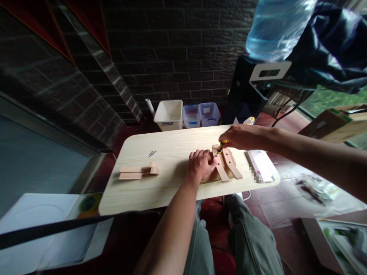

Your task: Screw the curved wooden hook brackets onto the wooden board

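Right hand (233,136) grips a yellow screwdriver (220,146) over a wooden slat (222,173).

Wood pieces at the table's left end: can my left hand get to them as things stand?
Probably yes: only tabletop shows between the left hand and the wood pieces, though it would have to leave the slats.

Daylight comes from the right, beside the window showing blurred greenery (332,97), glinting on the crumpled dark plastic sheet (338,49) and translucent blue water bottle (276,32). The dark brick wall (189,46) sinks into gloom. Soft shadow edges the bare left hand (200,164) on the pale, round-cornered wooden desk (172,143). Wide-angle distortion stretches the margins.
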A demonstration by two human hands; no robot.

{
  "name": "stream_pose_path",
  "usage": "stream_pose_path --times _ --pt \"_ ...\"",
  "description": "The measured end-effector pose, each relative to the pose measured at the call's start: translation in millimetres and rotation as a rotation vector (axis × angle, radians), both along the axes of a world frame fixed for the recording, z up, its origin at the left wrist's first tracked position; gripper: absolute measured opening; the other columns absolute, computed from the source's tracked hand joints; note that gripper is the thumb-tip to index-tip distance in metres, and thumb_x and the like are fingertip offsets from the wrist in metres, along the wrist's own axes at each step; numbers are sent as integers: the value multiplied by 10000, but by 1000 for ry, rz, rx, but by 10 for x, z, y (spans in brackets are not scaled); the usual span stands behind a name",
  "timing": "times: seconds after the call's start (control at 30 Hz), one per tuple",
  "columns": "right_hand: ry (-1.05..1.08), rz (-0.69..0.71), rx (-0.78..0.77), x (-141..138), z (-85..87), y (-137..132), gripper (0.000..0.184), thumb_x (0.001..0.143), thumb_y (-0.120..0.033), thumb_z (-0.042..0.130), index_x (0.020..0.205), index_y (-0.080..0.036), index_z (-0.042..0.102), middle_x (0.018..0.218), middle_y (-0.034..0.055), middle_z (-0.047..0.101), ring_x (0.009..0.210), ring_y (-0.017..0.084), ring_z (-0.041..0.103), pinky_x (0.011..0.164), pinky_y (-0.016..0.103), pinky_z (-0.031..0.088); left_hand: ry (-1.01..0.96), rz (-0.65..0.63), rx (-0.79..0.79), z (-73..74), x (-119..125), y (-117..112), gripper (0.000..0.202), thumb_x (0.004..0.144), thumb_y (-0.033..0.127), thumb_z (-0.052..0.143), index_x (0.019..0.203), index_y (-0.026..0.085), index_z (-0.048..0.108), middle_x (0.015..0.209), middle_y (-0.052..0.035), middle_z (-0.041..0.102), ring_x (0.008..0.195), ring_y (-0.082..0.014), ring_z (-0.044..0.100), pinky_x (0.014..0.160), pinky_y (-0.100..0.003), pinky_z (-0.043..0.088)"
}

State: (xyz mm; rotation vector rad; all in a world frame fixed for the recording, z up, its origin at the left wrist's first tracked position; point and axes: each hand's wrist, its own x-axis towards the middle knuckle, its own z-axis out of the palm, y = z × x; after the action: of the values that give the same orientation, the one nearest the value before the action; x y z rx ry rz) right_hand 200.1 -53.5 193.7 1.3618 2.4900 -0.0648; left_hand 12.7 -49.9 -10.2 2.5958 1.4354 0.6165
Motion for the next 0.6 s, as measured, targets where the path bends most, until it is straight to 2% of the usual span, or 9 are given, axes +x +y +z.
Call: stream_pose_path --times 0.2,0.33,0.47,0.6 --pt "13 -24 19 51 -48 -1 183 1033 -261 668 1120 -169 800 912 94 827 816 199 757 670 274 418 -16 -21 -4 -23 5 12 322 1006 467 613 1216 238 697 1179 -102 775 1144 -321 672 1019 -492 464" --pt "-3 -38 15 67 -86 23 201 1060 -335 665 1085 -162 766 931 44 796 821 176 745 758 304 546 -28 -54 5 -8 -21 59 289 1004 454 622 1186 249 712 1205 -98 776 1167 -309 677 1070 -491 467" --pt "-45 -55 -4 64 -120 51 263 1065 -411 673 1126 -162 735 1012 33 774 892 178 751 851 383 632 -40 -95 18 28 -27 79 278 975 462 670 1150 254 727 1237 -86 771 1224 -286 670 1207 -477 416" --pt "-66 -89 -17 56 -136 52 295 1058 -425 686 1198 -168 723 1143 62 769 989 200 757 901 416 645 -45 -17 3 27 85 -11 292 993 444 631 1151 221 733 1209 -129 774 1212 -327 676 1285 -569 319"
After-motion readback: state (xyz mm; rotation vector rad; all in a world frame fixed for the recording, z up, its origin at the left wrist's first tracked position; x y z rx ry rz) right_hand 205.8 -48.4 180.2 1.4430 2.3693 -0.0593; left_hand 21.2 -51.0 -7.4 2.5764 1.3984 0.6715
